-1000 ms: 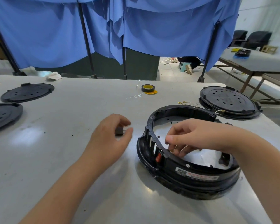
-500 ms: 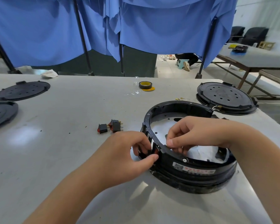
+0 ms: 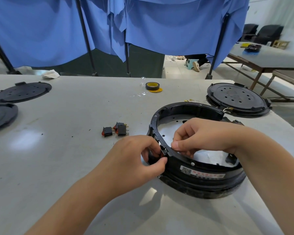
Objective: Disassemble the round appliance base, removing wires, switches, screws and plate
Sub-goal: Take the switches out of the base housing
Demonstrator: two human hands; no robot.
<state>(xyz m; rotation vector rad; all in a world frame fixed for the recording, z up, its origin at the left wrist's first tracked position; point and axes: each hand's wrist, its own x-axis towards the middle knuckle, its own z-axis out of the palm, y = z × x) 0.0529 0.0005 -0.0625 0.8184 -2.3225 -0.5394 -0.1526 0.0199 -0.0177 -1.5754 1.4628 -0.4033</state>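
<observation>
Midway: two switches [image 3: 115,131] are already laid out mid-desk; a third is pinched at the base [image 3: 199,173] rim, near the desk's right edge, by the left hand [image 3: 139,160]; right hand [image 3: 199,134] fingers are curled inside the rim. Plate and screws are judged left.

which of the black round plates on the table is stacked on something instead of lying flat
The round plate at the far right, beyond the appliance base. It sits raised on another black part, while the two plates at the left lie flat on the table.
</observation>
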